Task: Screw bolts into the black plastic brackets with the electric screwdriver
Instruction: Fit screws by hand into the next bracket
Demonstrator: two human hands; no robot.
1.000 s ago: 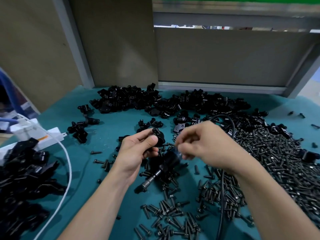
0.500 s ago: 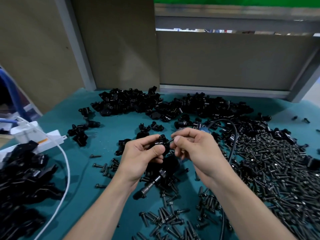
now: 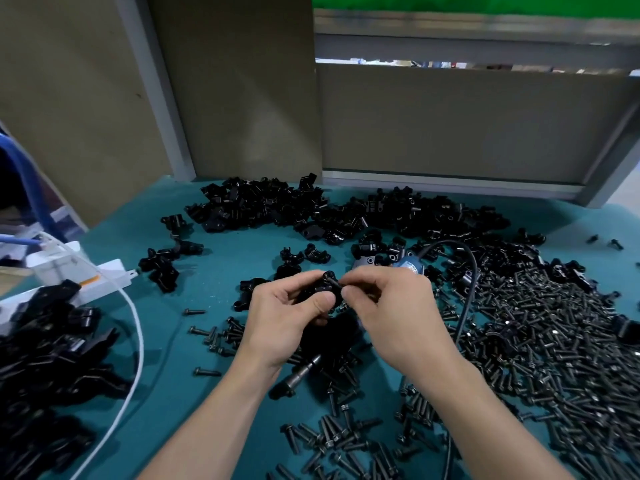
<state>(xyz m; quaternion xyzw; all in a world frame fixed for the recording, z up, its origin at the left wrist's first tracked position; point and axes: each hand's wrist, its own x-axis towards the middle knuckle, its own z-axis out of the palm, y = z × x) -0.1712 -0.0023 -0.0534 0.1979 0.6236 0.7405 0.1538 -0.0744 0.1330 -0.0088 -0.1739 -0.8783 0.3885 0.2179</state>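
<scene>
One bracket is gripped in your left hand, your right hand pinching a bolt at its hole; the screwdriver lies idle, and the bracket heap looks mostly undone.

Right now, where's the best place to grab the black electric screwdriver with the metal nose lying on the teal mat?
Take the black electric screwdriver by its thick barrel, coming down from above with the right hand. It lies flat and slanted, slim metal nose pointing near-left, black cable leaving the far blue end, so the middle probably balances best.
</scene>
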